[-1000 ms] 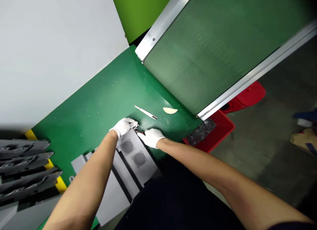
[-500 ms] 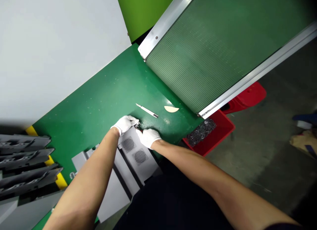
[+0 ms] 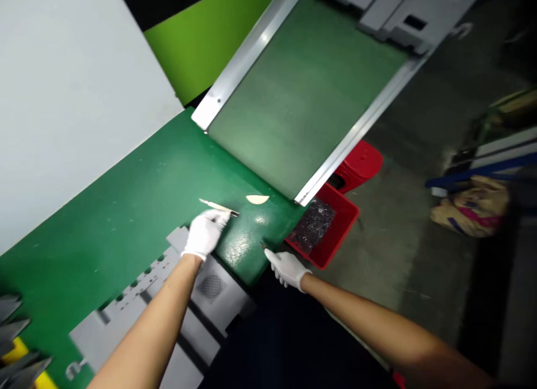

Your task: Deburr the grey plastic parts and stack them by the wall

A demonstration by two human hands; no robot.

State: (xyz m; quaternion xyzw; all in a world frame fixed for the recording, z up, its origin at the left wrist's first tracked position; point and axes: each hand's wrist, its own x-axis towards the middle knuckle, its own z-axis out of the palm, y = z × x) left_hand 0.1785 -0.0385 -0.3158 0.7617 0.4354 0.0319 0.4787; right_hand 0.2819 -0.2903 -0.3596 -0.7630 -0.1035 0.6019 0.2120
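Note:
My left hand (image 3: 206,232), in a white glove, is over the far edge of a grey plastic panel (image 3: 197,305) with a perforated grille. Its fingers are drawn together beside the handle end of a craft knife (image 3: 213,205) on the green table; whether they touch the knife or hold anything is unclear. Lower right, past the table edge, my right hand (image 3: 288,267), also gloved, is closed around a small tool with a dark tip (image 3: 263,245). The rest of that tool is hidden in the glove.
A cream half-moon piece (image 3: 257,199) lies on the green table (image 3: 146,176). Beyond is a conveyor belt (image 3: 293,104) bearing grey moulded parts (image 3: 386,14). At right stand a red bin (image 3: 342,227) of dark bits and a red stool (image 3: 363,159). Grey parts (image 3: 25,366) stand lower left.
My hands have separated: the left is now near the knife, the right has moved right, off the panel. The view has shifted and turned, bringing grey parts on the belt into sight.

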